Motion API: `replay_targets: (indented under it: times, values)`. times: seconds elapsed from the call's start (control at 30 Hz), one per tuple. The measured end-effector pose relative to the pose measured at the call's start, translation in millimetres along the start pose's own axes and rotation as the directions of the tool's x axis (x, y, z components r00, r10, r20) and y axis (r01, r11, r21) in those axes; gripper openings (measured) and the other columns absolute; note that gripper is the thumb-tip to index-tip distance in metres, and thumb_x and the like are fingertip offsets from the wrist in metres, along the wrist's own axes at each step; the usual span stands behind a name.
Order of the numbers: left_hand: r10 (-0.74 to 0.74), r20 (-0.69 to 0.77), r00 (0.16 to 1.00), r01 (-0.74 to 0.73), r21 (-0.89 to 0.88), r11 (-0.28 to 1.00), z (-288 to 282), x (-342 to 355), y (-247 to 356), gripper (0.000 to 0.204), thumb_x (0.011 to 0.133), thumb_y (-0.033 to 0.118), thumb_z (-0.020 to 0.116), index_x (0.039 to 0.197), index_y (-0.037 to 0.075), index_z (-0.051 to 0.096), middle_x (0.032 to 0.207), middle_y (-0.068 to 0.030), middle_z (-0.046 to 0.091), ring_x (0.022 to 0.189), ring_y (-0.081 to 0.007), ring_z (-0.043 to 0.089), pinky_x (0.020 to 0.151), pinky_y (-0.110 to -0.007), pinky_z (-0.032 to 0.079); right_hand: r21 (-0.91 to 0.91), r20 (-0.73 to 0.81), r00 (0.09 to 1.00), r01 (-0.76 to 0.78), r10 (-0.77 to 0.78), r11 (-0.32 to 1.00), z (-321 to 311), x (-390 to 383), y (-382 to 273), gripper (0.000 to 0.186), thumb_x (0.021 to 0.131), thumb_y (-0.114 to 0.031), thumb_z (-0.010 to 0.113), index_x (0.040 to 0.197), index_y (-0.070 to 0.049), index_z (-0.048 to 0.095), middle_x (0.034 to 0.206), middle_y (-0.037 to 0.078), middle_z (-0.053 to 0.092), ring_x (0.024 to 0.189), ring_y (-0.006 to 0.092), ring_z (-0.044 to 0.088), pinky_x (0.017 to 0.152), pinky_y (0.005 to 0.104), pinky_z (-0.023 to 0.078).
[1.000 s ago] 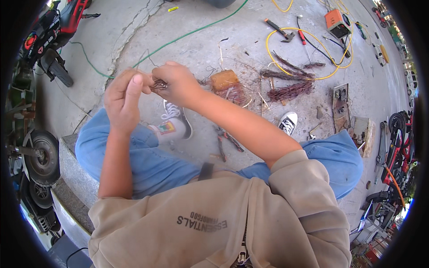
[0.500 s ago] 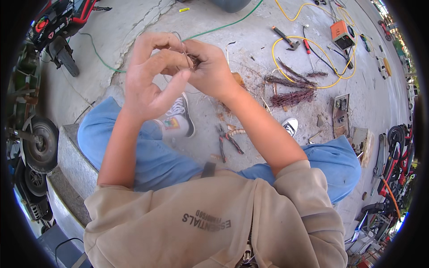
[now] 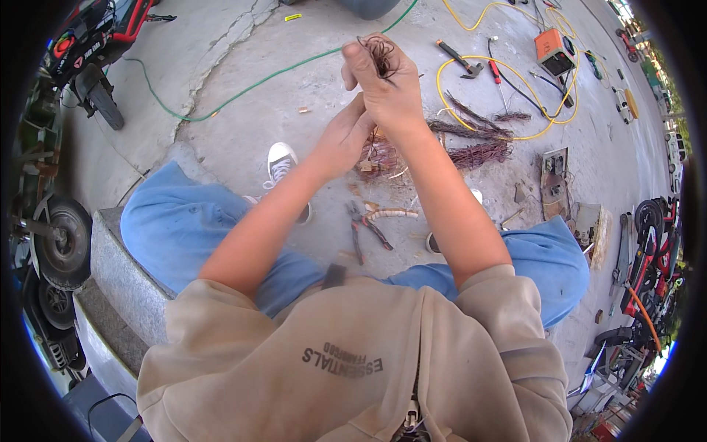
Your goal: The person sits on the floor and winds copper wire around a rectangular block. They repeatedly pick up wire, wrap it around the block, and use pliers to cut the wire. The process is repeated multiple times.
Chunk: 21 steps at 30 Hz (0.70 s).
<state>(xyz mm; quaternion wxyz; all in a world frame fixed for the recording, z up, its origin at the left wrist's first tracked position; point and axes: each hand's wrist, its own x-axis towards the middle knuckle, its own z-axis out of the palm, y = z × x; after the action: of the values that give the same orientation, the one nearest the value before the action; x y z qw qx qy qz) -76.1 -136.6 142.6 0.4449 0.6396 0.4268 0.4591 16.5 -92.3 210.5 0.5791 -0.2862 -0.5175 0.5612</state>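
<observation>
While the right hand point(image 3: 394, 87) grips thin wires point(image 3: 378, 55) at the top middle, I can't tell if the left hand point(image 3: 343, 138) holds any, and this looks like bunching, needing a tight squeeze next.

I have a wire tuft point(image 3: 379, 59) in the right hand point(image 3: 395, 90), the left hand point(image 3: 340, 141) just behind it. On the floor point(image 3: 243, 44), the pliers point(image 3: 359, 219) lie between the shoes point(image 3: 280, 156). Beyond, to the right, I see wire bundles point(image 3: 482, 153) at a cable loop's point(image 3: 440, 82) near edge; the hammer point(image 3: 455, 57) crosses its far edge, left of the screwdriver point(image 3: 494, 71). The box point(image 3: 554, 50) sits toward the floor's far right corner, the bike point(image 3: 81, 55) far left.
</observation>
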Motion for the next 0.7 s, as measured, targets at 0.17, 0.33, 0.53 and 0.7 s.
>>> replay_targets:
  times: [0.17,0.33,0.53,0.7]
  values:
    - [-0.157,0.016,0.987,0.154,0.122,0.980,2.7,0.3,-39.9,0.042,0.100,0.040,0.043,0.103,0.001,0.055,0.072,-0.0166,0.057,0.070,-0.0273,0.059,0.065,-0.038,0.045,0.429,-0.211,0.919,-0.220,0.334,0.876,-21.4,10.1,3.5,0.043,0.100,-0.040,0.045,0.068,-0.014,0.033,0.055,-0.004,0.025,0.046,0.0087,0.021,0.042,0.0265,0.021]
    - [-0.264,-0.022,0.964,0.256,0.330,0.909,-10.8,-8.2,-36.1,0.041,0.099,0.041,0.046,0.097,0.001,0.055,0.072,-0.0135,0.060,0.071,-0.0229,0.059,0.067,-0.034,0.047,0.649,-0.335,0.764,-0.238,0.552,0.723,-49.5,16.9,61.4,0.044,0.101,-0.041,0.043,0.068,-0.015,0.031,0.057,-0.003,0.026,0.046,0.0110,0.020,0.042,0.0283,0.018]
    - [-0.224,0.033,0.974,0.117,0.774,0.622,-56.9,-22.9,-75.1,0.044,0.092,0.043,0.058,0.100,0.000,0.055,0.083,-0.0174,0.064,0.079,-0.0390,0.061,0.074,-0.043,0.048,0.289,-0.114,0.747,-0.605,0.655,0.742,-59.2,5.4,112.1,0.029,0.094,-0.029,0.061,0.089,-0.001,0.056,0.076,0.008,0.056,0.068,0.0189,0.056,0.064,0.0341,0.051]
    - [-0.560,0.244,0.792,0.211,0.750,0.626,-77.6,-27.6,-118.8,0.042,0.088,0.042,0.063,0.091,0.000,0.058,0.077,-0.0158,0.065,0.072,-0.0330,0.062,0.068,-0.041,0.048,-0.187,-0.230,0.652,-0.758,0.722,0.625,-114.0,-12.3,138.4,0.042,0.089,-0.026,0.067,0.110,0.009,0.059,0.101,0.014,0.063,0.096,0.0240,0.061,0.085,0.0361,0.053]
